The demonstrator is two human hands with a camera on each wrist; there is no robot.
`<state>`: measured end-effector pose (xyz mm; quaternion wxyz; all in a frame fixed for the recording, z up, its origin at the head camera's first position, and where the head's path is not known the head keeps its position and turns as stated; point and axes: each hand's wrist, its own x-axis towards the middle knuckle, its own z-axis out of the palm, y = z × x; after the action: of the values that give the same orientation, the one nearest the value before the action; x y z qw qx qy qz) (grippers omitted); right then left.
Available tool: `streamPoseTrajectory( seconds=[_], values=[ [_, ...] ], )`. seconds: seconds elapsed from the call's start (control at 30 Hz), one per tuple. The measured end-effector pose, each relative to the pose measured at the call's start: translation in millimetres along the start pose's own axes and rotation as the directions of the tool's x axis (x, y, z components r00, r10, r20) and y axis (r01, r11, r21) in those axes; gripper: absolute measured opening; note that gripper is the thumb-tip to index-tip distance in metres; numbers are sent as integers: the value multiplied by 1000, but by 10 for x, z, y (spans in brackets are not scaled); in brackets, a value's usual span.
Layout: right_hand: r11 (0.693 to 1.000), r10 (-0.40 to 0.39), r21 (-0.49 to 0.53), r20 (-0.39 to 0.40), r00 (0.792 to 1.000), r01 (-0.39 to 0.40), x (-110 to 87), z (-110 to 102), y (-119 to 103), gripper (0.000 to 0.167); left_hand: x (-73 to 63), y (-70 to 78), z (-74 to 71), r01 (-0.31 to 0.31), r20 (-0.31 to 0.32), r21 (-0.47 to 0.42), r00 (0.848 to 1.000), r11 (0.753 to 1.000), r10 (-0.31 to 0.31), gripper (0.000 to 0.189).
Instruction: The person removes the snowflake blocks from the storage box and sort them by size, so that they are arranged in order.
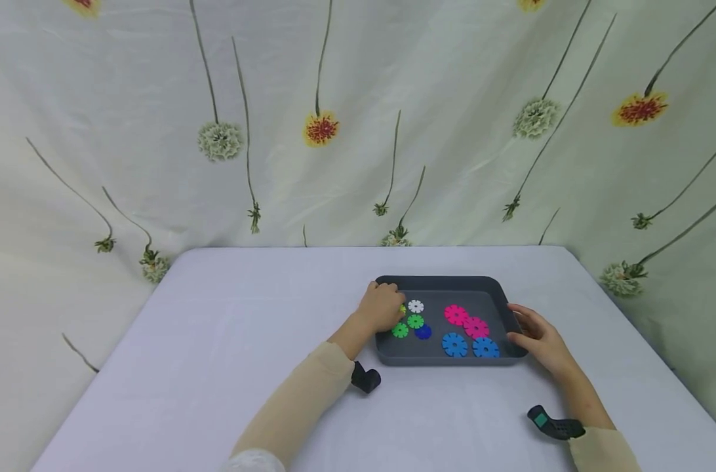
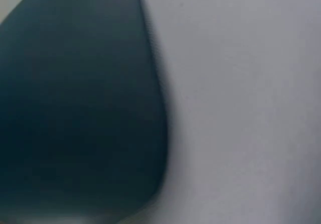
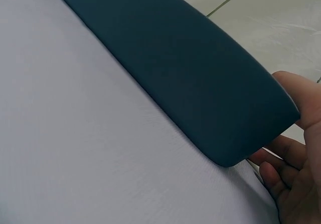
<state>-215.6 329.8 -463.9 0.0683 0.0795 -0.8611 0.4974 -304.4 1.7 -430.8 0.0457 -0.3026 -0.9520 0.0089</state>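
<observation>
A dark grey tray [image 1: 446, 361] holds flat, notched plastic discs. At its left side my left hand [image 1: 381, 307] reaches over the wall with bent fingers. A yellow-green disc [image 1: 402, 309] peeks out at its fingertips; I cannot tell whether they pinch it. Close by lie a white disc [image 1: 416, 306], green discs [image 1: 415, 321] and a dark blue disc [image 1: 423, 332]. My right hand [image 1: 537, 337] grips the tray's right end, thumb at the rim and fingers outside. In the right wrist view that hand [image 3: 296, 179] is at the tray's corner [image 3: 235, 138]. The left wrist view shows tray wall [image 2: 80, 108], no hand.
In the right half of the tray lie pink discs [image 1: 456, 314] and larger blue discs [image 1: 455, 345]. The tray stands on a white-covered table [image 1: 246, 314]. A flower-print cloth [image 1: 358, 164] hangs behind it. Black wrist devices [image 1: 366, 378] sit on both forearms.
</observation>
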Motion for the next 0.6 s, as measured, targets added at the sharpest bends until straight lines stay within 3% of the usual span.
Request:
streamPoseTrajectory(
  seconds=[0.37,0.6],
  values=[
    [1000,3,13,-5,1000,-3,4,2,-16,58,76,7,-16,72,64,-30,996,997,-70,33],
    [1000,5,16,-10,1000,-4,-5,6,5,58,65,-16,26,89,-28,-118,995,989,-93,22]
  ],
)
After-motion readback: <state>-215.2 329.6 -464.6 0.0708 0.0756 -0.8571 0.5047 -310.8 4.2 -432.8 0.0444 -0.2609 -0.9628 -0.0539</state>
